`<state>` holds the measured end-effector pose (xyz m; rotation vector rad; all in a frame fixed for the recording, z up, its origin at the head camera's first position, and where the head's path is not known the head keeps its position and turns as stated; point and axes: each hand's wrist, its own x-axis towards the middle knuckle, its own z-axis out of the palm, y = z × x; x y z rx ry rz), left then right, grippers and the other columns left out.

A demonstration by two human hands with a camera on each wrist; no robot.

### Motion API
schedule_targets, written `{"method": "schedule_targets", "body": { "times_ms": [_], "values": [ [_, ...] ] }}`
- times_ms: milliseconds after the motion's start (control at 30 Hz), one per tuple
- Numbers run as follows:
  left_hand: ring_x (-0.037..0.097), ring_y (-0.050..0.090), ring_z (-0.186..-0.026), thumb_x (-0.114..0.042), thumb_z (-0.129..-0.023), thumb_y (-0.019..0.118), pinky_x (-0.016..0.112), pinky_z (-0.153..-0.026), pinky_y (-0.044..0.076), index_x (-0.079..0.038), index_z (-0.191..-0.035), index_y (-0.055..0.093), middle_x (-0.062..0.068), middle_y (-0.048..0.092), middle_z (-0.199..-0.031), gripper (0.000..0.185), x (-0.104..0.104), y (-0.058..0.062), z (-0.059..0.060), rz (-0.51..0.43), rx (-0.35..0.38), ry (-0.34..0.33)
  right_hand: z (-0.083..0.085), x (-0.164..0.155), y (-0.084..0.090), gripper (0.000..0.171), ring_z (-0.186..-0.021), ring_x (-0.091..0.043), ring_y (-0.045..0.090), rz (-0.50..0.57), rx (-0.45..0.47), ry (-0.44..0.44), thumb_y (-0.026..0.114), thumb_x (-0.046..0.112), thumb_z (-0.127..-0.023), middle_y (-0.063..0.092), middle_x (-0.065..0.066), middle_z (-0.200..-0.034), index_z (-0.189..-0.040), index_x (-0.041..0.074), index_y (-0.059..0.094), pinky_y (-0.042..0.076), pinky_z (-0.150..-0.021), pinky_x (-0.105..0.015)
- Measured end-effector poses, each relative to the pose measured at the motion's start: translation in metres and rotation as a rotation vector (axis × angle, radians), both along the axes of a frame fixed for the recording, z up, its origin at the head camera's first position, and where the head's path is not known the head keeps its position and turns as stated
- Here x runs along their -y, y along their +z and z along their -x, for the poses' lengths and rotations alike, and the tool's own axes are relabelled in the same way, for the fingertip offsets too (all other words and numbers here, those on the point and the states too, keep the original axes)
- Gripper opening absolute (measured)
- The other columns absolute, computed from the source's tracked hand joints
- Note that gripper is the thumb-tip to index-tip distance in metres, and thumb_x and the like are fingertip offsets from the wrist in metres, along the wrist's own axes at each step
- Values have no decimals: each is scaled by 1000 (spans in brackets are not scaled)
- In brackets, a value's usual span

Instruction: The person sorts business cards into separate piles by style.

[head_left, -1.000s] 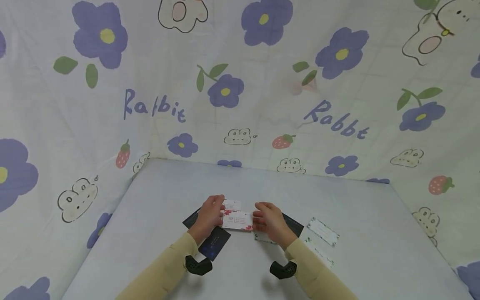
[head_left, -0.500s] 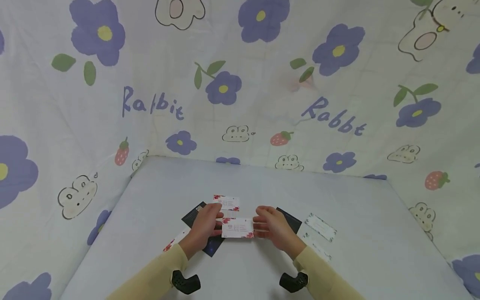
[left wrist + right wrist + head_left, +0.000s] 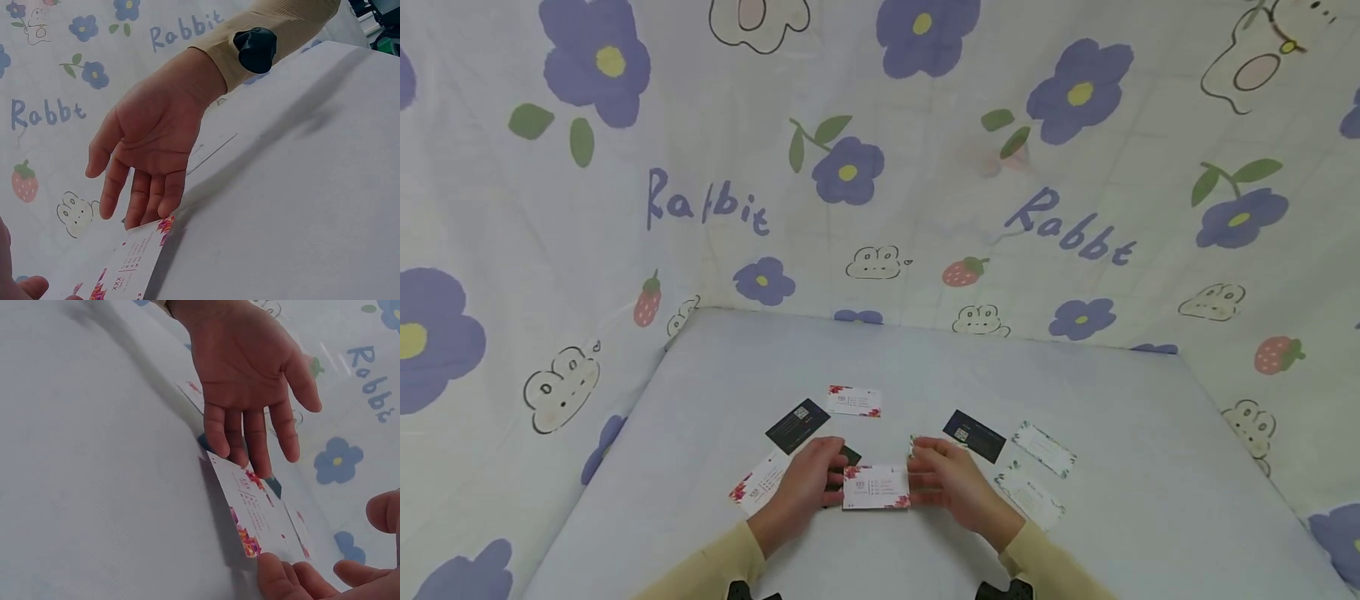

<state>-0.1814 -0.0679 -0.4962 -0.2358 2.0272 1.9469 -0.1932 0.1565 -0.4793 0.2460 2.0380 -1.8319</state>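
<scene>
Central red-flowered card (image 3: pixel 876 487) moved nearer, long axis crosswise.

We record these changes. The middle red-flowered business card (image 3: pixel 876 487) has shifted toward the person's body, and the left hand (image 3: pixel 805 482) and right hand (image 3: pixel 958 483), at its two ends, have come back with it. We now see the far red-flowered card (image 3: pixel 854 401), the left black QR-code card (image 3: pixel 797 426) and the right black QR-code card (image 3: pixel 974 435) uncovered. The near-left red-flowered card (image 3: pixel 758 483), hidden a second ago, now shows beside the left hand. The dark blue card (image 3: pixel 851 455) is mostly concealed behind that hand.
</scene>
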Motion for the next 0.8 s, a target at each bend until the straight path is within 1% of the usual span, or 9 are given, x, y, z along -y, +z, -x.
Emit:
{"method": "schedule_targets", "body": {
  "times_ms": [100,267,500,700,800],
  "values": [
    [25,54,-103,-40,-109,39,35,-82,58,-3,-146,45,20,56,-130,53,-2,-1,-2,1,11,-12,-3,-2,-1,50,-98,-23,69,-12,7,2,50,27,-106,63,-25,-128,-146,-2,46,61,-81,-36],
    [23,53,-102,-42,-109,41,32,-78,56,-5,-144,47,16,57,-126,52,-4,0,-3,26,15,-26,-5,-2,-2,50,-96,-24,71,-46,16,-12,54,24,-103,66,-24,-124,-145,-1,48,62,-79,-37],
    [20,53,-98,-41,-108,44,28,-73,52,-6,-145,48,12,56,-114,51,-6,-1,-5,94,-26,-73,-6,-3,-4,47,-96,-26,72,-100,12,0,54,24,-104,68,-24,-123,-144,0,49,62,-79,-40],
    [21,55,-99,-43,-107,45,27,-72,46,-8,-147,49,11,59,-125,53,-2,-2,-3,209,-101,-115,-6,-3,-5,46,-89,-22,69,-121,17,-13,57,24,-102,70,-20,-117,-142,2,52,61,-77,-38],
    [21,56,-99,-44,-107,46,27,-74,47,-9,-147,49,11,60,-128,53,-1,-2,-3,227,-109,-111,-7,-3,-5,47,-89,-21,68,-119,12,-9,58,25,-102,69,-20,-116,-143,2,52,61,-76,-37]
  ]
}}
